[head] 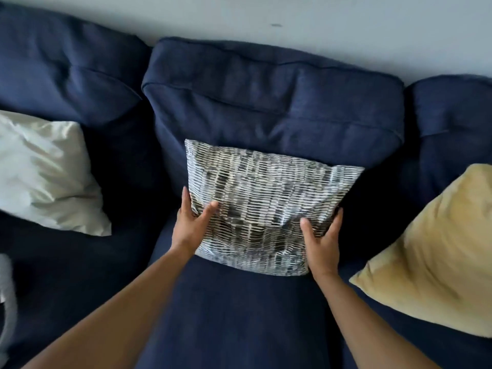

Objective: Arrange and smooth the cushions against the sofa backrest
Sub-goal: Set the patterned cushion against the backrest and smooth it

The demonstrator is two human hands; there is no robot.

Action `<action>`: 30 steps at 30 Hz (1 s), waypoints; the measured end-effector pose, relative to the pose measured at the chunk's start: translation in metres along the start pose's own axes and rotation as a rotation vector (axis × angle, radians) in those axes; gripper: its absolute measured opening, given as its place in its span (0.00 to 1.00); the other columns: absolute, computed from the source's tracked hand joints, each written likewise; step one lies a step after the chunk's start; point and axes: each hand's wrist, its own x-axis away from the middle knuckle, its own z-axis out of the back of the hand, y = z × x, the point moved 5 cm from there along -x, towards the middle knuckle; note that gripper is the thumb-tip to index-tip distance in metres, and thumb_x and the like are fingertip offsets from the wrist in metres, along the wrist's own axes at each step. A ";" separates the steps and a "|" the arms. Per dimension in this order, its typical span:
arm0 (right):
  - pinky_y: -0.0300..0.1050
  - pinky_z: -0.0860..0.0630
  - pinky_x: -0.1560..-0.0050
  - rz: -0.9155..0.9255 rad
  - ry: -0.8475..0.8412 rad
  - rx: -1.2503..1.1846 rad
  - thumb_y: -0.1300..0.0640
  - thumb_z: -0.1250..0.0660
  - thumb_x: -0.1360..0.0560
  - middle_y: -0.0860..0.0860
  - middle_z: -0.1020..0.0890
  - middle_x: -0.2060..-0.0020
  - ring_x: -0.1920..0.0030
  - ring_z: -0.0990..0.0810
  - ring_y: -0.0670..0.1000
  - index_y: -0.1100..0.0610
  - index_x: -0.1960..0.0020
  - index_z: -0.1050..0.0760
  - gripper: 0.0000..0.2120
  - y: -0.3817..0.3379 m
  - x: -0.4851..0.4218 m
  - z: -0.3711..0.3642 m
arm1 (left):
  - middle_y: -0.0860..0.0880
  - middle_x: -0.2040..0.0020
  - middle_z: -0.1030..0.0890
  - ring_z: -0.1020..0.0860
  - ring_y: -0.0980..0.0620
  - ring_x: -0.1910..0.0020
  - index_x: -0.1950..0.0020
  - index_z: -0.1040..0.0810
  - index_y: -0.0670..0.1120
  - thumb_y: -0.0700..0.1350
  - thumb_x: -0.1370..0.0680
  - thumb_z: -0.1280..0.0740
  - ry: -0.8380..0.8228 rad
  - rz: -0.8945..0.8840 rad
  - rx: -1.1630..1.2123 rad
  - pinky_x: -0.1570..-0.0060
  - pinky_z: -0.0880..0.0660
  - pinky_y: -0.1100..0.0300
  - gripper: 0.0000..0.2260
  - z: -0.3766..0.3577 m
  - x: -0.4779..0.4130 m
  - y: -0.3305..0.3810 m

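A black-and-white patterned cushion (pixel 266 198) leans against the middle navy back cushion (pixel 271 102) of the sofa. My left hand (pixel 190 225) grips its lower left edge, thumb on the front and fingers behind. My right hand (pixel 322 243) grips its lower right edge the same way. A pale silvery cushion (pixel 45 171) rests against the left backrest. A yellow cushion (pixel 436 251) leans at the right, partly cut off by the frame edge.
The navy seat (pixel 239 310) stretches toward me between my forearms. A grey wall (pixel 292 20) runs behind the sofa. A grey-white object (pixel 6 296) shows at the left edge.
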 end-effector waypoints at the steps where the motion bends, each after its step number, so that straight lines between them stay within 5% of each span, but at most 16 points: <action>1: 0.41 0.38 0.36 -0.001 0.027 -0.052 0.42 0.34 0.23 0.47 0.40 0.22 0.26 0.35 0.52 0.47 0.19 0.55 0.41 -0.002 -0.005 0.004 | 0.58 0.26 0.28 0.27 0.53 0.30 0.23 0.47 0.71 0.75 0.34 0.31 0.026 -0.004 0.092 0.31 0.29 0.44 0.43 0.001 -0.007 0.005; 5: 0.37 0.39 0.37 0.011 0.129 -0.167 0.46 0.36 0.20 0.50 0.36 0.24 0.31 0.35 0.43 0.52 0.19 0.49 0.36 -0.032 -0.037 0.019 | 0.53 0.44 0.15 0.16 0.50 0.44 0.34 0.22 0.56 0.56 0.22 0.30 0.125 -0.040 0.354 0.45 0.20 0.51 0.17 -0.002 -0.026 0.051; 8: 0.36 0.36 0.39 0.046 0.207 -0.138 0.52 0.35 0.20 0.54 0.28 0.29 0.34 0.29 0.47 0.57 0.22 0.41 0.31 -0.056 -0.054 0.020 | 0.51 0.54 0.15 0.17 0.51 0.53 0.50 0.19 0.53 0.52 0.20 0.32 0.292 -0.067 0.370 0.46 0.19 0.49 0.05 0.004 -0.025 0.076; 12: 0.50 0.26 0.40 0.154 0.309 -0.038 0.51 0.35 0.20 0.60 0.21 0.38 0.41 0.21 0.59 0.62 0.27 0.35 0.26 -0.058 -0.059 0.015 | 0.55 0.57 0.19 0.22 0.57 0.59 0.55 0.24 0.56 0.51 0.18 0.36 0.457 -0.151 0.355 0.54 0.24 0.58 0.06 0.011 -0.023 0.082; 14: 0.60 0.26 0.39 0.084 0.260 0.050 0.49 0.36 0.20 0.62 0.21 0.38 0.42 0.20 0.64 0.61 0.27 0.36 0.26 -0.044 -0.062 0.005 | 0.55 0.54 0.19 0.20 0.55 0.53 0.48 0.23 0.54 0.53 0.19 0.35 0.431 -0.095 0.315 0.49 0.23 0.55 0.05 0.007 -0.026 0.073; 18: 0.61 0.29 0.36 0.132 0.328 0.019 0.44 0.36 0.24 0.59 0.24 0.35 0.37 0.23 0.62 0.59 0.28 0.35 0.30 -0.050 -0.059 0.010 | 0.52 0.39 0.22 0.23 0.51 0.38 0.30 0.30 0.54 0.60 0.21 0.35 0.475 -0.061 0.161 0.41 0.27 0.55 0.22 0.011 -0.030 0.070; 22: 0.57 0.36 0.29 0.522 0.519 0.078 0.54 0.38 0.20 0.59 0.28 0.29 0.28 0.31 0.58 0.64 0.26 0.36 0.26 -0.098 -0.040 0.021 | 0.43 0.24 0.32 0.36 0.45 0.23 0.23 0.35 0.43 0.52 0.17 0.39 0.695 -0.581 -0.268 0.24 0.42 0.47 0.25 0.007 0.003 0.116; 26: 0.55 0.48 0.23 0.893 0.211 0.394 0.59 0.44 0.18 0.56 0.38 0.22 0.21 0.43 0.54 0.62 0.22 0.41 0.25 -0.133 -0.019 -0.040 | 0.42 0.21 0.36 0.43 0.40 0.20 0.23 0.33 0.41 0.45 0.17 0.44 0.391 -0.991 -0.631 0.22 0.53 0.38 0.22 -0.061 0.019 0.128; 30: 0.57 0.54 0.22 0.964 -0.032 0.810 0.55 0.44 0.17 0.51 0.46 0.20 0.20 0.51 0.51 0.56 0.20 0.47 0.28 -0.094 -0.039 -0.081 | 0.46 0.19 0.41 0.50 0.45 0.19 0.19 0.42 0.45 0.52 0.16 0.49 0.228 -0.873 -1.014 0.22 0.60 0.42 0.25 -0.070 -0.031 0.092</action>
